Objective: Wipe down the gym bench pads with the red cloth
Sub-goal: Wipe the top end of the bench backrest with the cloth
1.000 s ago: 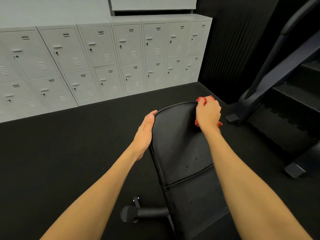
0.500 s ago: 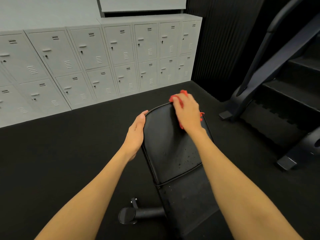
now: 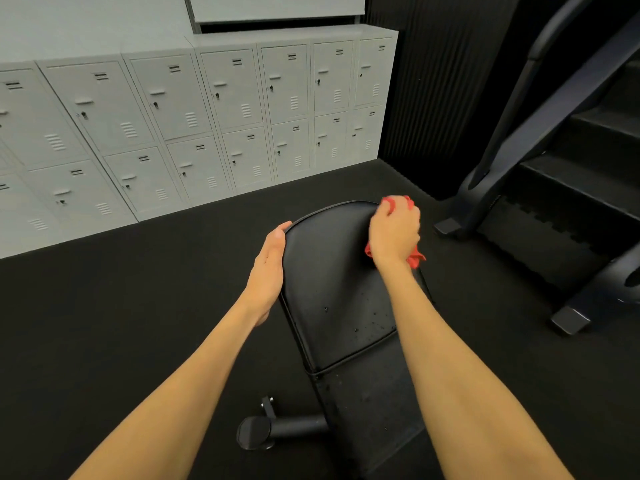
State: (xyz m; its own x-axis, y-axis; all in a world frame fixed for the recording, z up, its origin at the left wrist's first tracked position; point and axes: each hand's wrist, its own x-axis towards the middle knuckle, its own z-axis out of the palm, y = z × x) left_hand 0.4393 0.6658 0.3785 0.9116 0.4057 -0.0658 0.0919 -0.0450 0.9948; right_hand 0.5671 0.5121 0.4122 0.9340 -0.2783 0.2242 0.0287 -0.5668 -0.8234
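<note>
Head view: right hand (image 3: 394, 233) presses the red cloth (image 3: 414, 259) on the far right corner of the bench pad (image 3: 332, 289).
Its grip is closed, fingers bunched over the cloth, red showing above the knuckles and below the wrist. Left hand (image 3: 268, 271) lies flat and open along the pad's left edge, holding nothing. Droplets speck the pad's near part. Grey lockers (image 3: 214, 112) behind carry no legible writing; a dark stair machine (image 3: 554, 168) stands right.
</note>
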